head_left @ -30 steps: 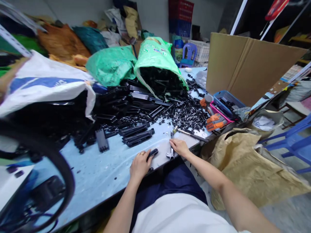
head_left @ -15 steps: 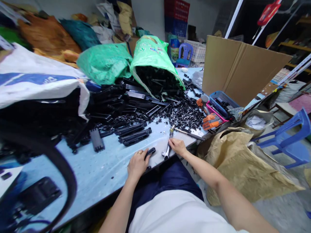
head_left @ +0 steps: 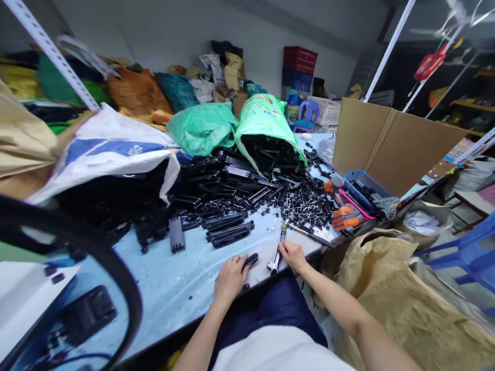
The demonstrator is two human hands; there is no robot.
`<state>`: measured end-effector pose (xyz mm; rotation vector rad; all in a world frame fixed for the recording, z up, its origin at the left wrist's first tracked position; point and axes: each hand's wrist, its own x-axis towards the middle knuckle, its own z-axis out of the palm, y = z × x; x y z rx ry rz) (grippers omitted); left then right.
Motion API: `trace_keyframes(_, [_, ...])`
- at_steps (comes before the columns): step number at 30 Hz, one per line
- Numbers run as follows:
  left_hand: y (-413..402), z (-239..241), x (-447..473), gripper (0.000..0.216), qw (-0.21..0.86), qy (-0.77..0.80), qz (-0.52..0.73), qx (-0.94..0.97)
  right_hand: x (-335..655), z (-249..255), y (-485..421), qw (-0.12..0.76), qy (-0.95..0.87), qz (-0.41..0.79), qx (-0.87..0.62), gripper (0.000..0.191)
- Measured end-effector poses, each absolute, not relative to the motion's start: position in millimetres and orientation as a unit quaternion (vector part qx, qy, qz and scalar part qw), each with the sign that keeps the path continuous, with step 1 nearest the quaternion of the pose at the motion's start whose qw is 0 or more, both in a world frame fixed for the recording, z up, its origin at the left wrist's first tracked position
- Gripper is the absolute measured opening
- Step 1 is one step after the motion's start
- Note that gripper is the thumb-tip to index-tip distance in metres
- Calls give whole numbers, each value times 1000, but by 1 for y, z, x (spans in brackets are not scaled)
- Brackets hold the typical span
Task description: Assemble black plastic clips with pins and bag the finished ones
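In the head view, the camera has been tipped upward over the last half second, so that more of the wall point(head_left: 247, 28) is shown and everything on the counter point(head_left: 174, 291) is set lower. Between the hands themselves little has been altered: the black part is still gripped by the left hand point(head_left: 231, 278), and the metal tool is still attended by the right hand point(head_left: 293, 255). By this, no step is judged to have been finished or newly begun in that short span; a steady hold seems to be kept.

The black part point(head_left: 252, 259) is pinched between the thumb and fingers of the left hand, its rounded end left jutting toward the right hand. The metal tool point(head_left: 275, 265) is pinched along its shaft by the right hand's fingertips, its broader end lying near the counter's front edge. The two are kept apart, with a bare strip of counter left between them. How firmly either is held cannot be told.

Just beyond the right hand, a hammer-like tool point(head_left: 309, 234) is laid near a pile of small pieces point(head_left: 305, 203). Beyond the left hand, stacked black bars point(head_left: 230, 234) are set.
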<state>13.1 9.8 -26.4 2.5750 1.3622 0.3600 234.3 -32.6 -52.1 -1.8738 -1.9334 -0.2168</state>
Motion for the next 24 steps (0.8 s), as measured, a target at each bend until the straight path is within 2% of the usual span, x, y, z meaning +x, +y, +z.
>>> trace_keyframes(10, [10,-28,13,30,96,451,120,879,234,-52,-32,259,-702,-85,-658,37])
trace_keyframes(15, [12,-31,13,31,93,444,133,881,236,-52,-33,254,-712,-68,-651,36])
trace_keyframes(24, [23,-18,26,29,99,442,82,888,240,-52,-34,255,-744,-23,-618,37])
